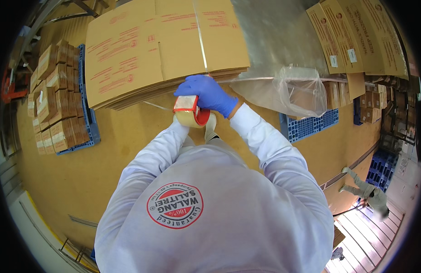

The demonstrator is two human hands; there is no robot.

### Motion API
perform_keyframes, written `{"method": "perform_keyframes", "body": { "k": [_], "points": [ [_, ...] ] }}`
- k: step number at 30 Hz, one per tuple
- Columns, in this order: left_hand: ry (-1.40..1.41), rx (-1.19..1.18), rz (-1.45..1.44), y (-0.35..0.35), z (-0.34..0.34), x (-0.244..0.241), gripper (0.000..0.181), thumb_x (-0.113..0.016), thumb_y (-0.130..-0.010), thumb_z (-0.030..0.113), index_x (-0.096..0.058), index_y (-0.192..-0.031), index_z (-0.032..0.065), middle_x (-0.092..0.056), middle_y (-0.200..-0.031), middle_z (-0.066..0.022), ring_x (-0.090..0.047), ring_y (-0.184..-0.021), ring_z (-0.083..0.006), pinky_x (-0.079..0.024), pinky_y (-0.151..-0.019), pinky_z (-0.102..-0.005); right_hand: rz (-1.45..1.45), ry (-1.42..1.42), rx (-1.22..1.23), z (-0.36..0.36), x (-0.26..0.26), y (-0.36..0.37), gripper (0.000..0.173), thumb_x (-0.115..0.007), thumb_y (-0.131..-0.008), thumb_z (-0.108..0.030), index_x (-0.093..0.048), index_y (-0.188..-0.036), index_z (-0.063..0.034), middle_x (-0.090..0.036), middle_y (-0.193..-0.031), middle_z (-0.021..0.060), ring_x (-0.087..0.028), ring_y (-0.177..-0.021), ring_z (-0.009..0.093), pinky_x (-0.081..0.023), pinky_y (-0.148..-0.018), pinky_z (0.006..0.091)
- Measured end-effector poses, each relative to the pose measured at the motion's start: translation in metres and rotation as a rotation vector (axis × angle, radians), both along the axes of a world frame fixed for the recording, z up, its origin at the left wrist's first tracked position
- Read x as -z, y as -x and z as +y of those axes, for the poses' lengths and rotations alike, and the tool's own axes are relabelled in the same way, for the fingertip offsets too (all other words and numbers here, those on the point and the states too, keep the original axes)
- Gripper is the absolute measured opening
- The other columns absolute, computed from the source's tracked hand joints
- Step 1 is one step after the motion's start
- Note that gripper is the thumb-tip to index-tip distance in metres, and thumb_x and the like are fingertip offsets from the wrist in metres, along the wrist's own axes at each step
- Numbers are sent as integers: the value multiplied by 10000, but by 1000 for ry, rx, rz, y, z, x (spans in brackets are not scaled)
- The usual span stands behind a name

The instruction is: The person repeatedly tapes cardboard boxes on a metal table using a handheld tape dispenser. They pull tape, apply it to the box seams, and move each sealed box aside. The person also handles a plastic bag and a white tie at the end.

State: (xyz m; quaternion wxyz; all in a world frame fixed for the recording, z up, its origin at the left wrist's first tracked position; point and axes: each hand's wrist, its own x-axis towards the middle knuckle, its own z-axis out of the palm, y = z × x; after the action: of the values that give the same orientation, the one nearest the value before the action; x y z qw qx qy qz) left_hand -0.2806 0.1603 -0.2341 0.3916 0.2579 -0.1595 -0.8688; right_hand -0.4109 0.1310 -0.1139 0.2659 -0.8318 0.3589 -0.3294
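Note:
My right hand (210,95) wears a blue glove, its fingers bent at the front edge of a stack of flattened cardboard boxes (128,68), where a white strap (200,37) comes over the edge. Just under the fingers is a red tape dispenser (203,117) with a roll of packing tape (184,118); whether the right hand grips it or the strap is unclear. My left sleeve (180,128) ends behind the tape roll, which hides my left hand. A thin strap (157,105) hangs below the stack, left of the dispenser.
The stack lies on a metal table (275,37), with a clear plastic bag (301,92) over its edge and more flattened boxes (354,37) at right. Packed cartons (60,99) stand on a blue pallet (82,85) at left. Another person (371,196) stands far right, near another blue pallet (307,126).

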Motion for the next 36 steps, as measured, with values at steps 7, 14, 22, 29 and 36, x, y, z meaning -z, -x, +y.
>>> {"method": "perform_keyframes", "body": {
  "k": [7, 14, 22, 29, 36],
  "points": [
    [392, -102, -967, -2, -22, -3, 218, -561, -921, 195, -660, -1016, 26, -635, -861, -36, -483, -612, -77, -406, -554, -213, -152, -354, 562, 60, -30, 163, 219, -646, -807, -148, -694, -999, -54, -684, -976, 96, -659, -869, 220, -519, -778, 326],
    [232, -139, -554, 18, 5, 28, 207, -504, -960, 157, -642, -1084, 65, -609, -888, -13, -477, -665, -76, -397, -585, -218, -144, 118, 146, 51, -46, 66, 275, -691, -725, -138, -696, -997, -93, -681, -985, 72, -650, -900, 251, -506, -803, 359],
    [985, -146, -1122, 1, 34, -17, 322, -433, -975, 201, -503, -1259, 65, -549, -1171, -87, -525, -1078, -199, -429, -918, -335, -155, 156, 10, 7, 2, 5, 293, -696, -718, -170, -680, -1008, -137, -677, -977, 25, -645, -918, 214, -503, -820, 355],
    [179, -305, -542, 24, 7, 17, 179, -534, -945, 140, -661, -1011, 32, -641, -864, -28, -552, -713, -106, -455, -646, -229, 11, 216, 252, 40, -20, 74, 261, -704, -707, -163, -688, -966, -139, -683, -949, 51, -658, -874, 216, -511, -788, 342],
    [298, -303, -706, 38, 21, -21, 156, -564, -928, 146, -671, -968, 40, -625, -822, 14, -429, -613, -42, -353, -540, -190, -62, 208, 73, 55, -36, 57, 311, -684, -687, -148, -675, -997, -119, -676, -931, 46, -649, -878, 243, -508, -797, 367]
  ]
}}
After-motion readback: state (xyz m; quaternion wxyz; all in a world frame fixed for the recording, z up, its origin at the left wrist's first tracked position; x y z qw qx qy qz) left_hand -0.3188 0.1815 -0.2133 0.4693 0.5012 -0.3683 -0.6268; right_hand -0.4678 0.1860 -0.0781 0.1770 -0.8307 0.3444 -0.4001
